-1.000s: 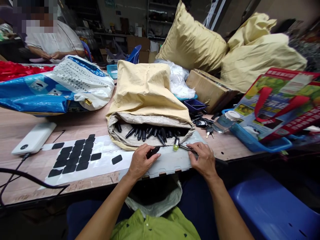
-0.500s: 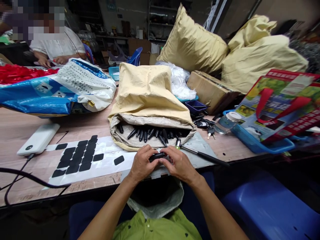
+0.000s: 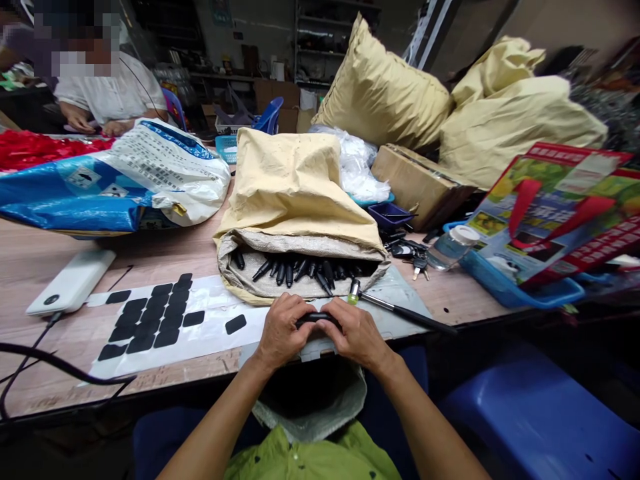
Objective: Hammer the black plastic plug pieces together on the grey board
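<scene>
Between both hands, at the table's front edge, a black pen-like cylinder (image 3: 315, 317) lies sideways. My left hand (image 3: 286, 329) grips its left end with thumb and fingers. Its right end is closed in my right hand (image 3: 350, 331), and the fingers cover much of it. Just beyond, a cream sack (image 3: 300, 193) lies with its mouth toward me. Several similar black cylinders (image 3: 290, 272) with tapered tips fill that mouth. A small hammer (image 3: 400, 311) with a black handle rests right of my right hand. Below the hands, an open grey bag (image 3: 320, 421) sits at my lap.
On the left are a backing sheet (image 3: 215, 293) with black rounded stickers (image 3: 159, 313), a white power bank (image 3: 73, 281) with a cable, and a blue-white sack (image 3: 165, 167). Keys (image 3: 419, 267), a jar (image 3: 454, 247) and a blue basket (image 3: 525, 287) stand right. A person (image 3: 107, 93) sits across.
My fingers have shifted along the black cylinder, and more of its middle shows between the thumbs and fingers. The view has moved slightly. The person's hands across the table have moved a little.
</scene>
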Available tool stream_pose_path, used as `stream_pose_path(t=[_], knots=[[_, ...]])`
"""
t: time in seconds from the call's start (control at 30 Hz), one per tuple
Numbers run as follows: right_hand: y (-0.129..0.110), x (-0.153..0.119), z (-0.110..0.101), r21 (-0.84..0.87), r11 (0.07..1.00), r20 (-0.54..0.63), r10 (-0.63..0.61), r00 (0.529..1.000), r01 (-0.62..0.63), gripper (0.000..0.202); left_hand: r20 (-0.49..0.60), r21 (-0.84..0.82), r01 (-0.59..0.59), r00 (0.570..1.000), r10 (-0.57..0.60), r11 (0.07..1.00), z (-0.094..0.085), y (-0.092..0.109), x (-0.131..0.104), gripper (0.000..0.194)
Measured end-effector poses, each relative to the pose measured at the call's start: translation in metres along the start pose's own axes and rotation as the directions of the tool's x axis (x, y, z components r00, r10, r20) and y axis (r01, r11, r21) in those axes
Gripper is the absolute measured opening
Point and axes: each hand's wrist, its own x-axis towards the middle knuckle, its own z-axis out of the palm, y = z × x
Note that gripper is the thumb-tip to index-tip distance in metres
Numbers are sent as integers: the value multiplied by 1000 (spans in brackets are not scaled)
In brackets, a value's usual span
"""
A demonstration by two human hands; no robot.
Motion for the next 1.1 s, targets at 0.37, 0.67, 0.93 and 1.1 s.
stream_pose_path(t=[0.37,0.67,0.93,1.1], knots=[[-6,1,15,-78,991,-118,-121,986,112,17,-52,93,-64,996,69,994,-2,5,-5,9],[24,-16,-36,-46,988,-375,121,919,-149,28,-43,119,94,995,-89,988,0,3,0,13],[81,-46,-56,-419,841,-262,250,932,-343,16,-20,138,172,985,-171,975,2,0,3,21],[72,-51,-52,-418,853,-262,216,941,-312,13,-9,151,152,988,-152,977,1,2,3,19]])
